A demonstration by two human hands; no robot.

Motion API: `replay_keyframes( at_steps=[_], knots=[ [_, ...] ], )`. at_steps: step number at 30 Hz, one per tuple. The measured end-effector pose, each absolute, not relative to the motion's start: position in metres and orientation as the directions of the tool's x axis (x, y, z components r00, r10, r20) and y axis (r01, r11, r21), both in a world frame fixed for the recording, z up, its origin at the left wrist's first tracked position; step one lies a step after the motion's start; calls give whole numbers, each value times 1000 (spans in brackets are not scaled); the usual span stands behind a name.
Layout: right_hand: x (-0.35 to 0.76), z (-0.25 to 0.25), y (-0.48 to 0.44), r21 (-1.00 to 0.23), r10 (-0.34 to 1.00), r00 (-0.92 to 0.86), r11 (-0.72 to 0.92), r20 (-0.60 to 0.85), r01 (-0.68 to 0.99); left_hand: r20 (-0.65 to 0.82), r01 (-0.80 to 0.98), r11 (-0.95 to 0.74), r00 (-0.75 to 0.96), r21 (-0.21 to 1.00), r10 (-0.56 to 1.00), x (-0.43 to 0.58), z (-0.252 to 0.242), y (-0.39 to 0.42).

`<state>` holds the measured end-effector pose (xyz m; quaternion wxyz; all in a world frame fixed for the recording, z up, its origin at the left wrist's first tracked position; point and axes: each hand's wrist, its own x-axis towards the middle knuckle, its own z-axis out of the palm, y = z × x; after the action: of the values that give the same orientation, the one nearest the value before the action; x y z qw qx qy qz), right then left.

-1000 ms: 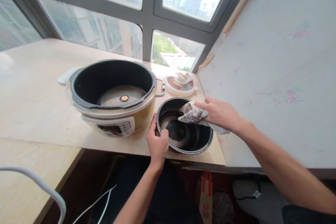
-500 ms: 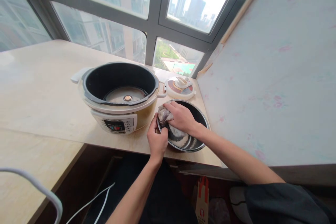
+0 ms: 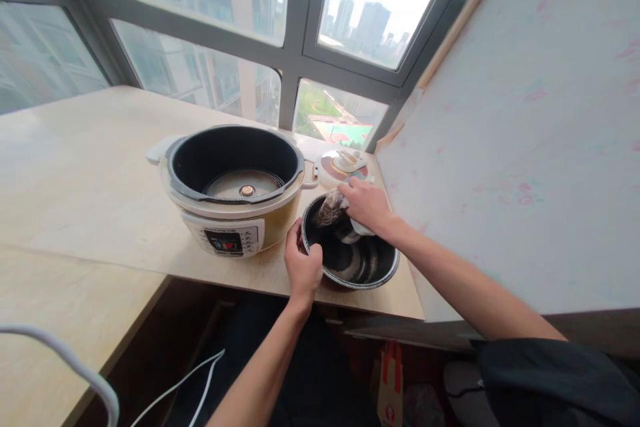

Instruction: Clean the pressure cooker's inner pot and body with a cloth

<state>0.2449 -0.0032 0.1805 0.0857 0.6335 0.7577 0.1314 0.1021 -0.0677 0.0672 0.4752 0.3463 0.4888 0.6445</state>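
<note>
A dark inner pot (image 3: 350,283) stands near the front edge of the wooden counter. My left hand (image 3: 304,265) grips its left rim, thumb on the inner side and fingers outside. At the far rim, my right hand (image 3: 367,203) is closed on a crumpled, patterned cloth (image 3: 331,208), part of which hangs down inside the pot. To the left sits the electric pressure cooker body (image 3: 235,207), uncovered, its dark inside showing a round metal plate at the bottom. Behind the pot lies the cooker lid (image 3: 345,163), partly hidden by my right hand.
A floral-papered wall (image 3: 510,147) rises close on the right, and framed windows (image 3: 295,33) stand behind the counter (image 3: 90,180). White cables (image 3: 75,353) hang at the lower left. Below the counter's front edge is a paper bag (image 3: 390,390).
My right hand has moved with the cloth from the pot's left rim to its far rim. My left hand still holds the left side. The view has shifted slightly.
</note>
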Motion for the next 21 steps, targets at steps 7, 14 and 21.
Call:
replay_keyframes(
  at_steps=[7, 14, 21],
  knots=[
    [299, 203, -37, 210, 988, 88, -60, -126, 976, -48, -296, -64, -355, 953, 934, 106, 70, -69],
    [289, 200, -66, -2, 924, -103, 110, -370, 994, -72, -393, -72, -339, 917, 938, 111, 66, -69],
    [262, 151, -16, -135, 933, -31, -19, -359, 991, -48, -401, -62, -258, 914, 965, 106, 64, -72]
  ],
)
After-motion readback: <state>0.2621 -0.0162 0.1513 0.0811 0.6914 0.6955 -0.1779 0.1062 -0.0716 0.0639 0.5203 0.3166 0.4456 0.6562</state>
